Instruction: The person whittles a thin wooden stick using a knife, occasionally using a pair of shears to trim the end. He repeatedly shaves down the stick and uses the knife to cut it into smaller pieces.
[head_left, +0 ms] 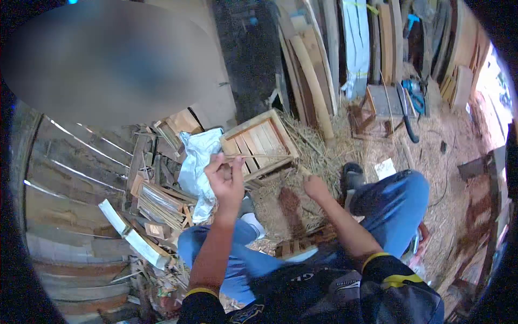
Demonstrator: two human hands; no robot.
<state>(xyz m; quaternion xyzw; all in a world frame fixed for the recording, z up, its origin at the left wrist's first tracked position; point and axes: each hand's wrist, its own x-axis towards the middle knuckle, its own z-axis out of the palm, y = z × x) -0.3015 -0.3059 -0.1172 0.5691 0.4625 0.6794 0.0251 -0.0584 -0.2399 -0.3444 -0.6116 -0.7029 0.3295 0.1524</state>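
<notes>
My left hand point(225, 181) is raised in front of me, with thumb and fingers pinched on one end of a thin wooden stick point(264, 156). The stick points right, level across a slatted wooden frame point(280, 127). Lower and to the right, my right hand point(315, 187) is closed in a fist near the stick's far end. Something narrow and pale seems to stick out of that fist toward the stick, too small to name. A white plastic sack point(197, 162) lies just beyond my left hand.
Wood shavings cover the floor point(377, 148). Boards point(310, 81) lean at the back. A small wooden stool point(386, 102) has a dark curved-handled tool point(407, 119) on it. Bundled thin strips point(159, 205) and a white-faced board point(132, 237) lie at left.
</notes>
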